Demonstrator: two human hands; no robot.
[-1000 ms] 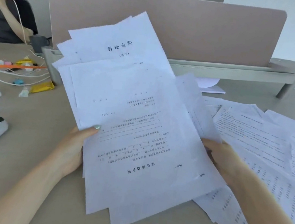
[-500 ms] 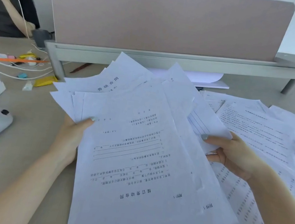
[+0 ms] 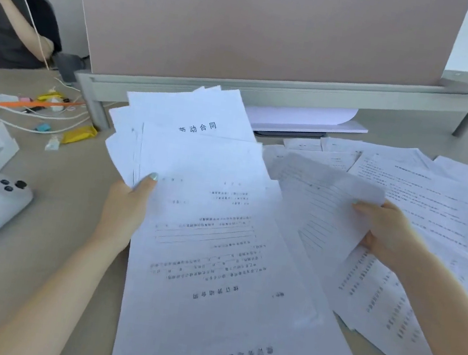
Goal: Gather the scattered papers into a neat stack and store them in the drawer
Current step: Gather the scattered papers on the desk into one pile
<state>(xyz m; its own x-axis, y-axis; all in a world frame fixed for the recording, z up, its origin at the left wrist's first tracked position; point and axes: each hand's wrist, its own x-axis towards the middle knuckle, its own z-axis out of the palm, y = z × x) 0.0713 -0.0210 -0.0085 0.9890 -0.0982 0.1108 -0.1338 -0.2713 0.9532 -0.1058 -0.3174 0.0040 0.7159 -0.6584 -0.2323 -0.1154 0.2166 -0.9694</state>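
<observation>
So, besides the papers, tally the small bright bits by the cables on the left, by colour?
Yellow bits: 2
Orange strap: 1
Blue bit: 1
Pink bit: 1
Total: 5

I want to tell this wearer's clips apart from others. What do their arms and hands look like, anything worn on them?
Both forearms are bare as far as the frame shows, with no sleeves, watch, bracelets or rings visible. The left hand has a thumbnail painted a pale mint green, and the right hand shows the same pale polish on its thumbnail. No gloves or markings.
</observation>
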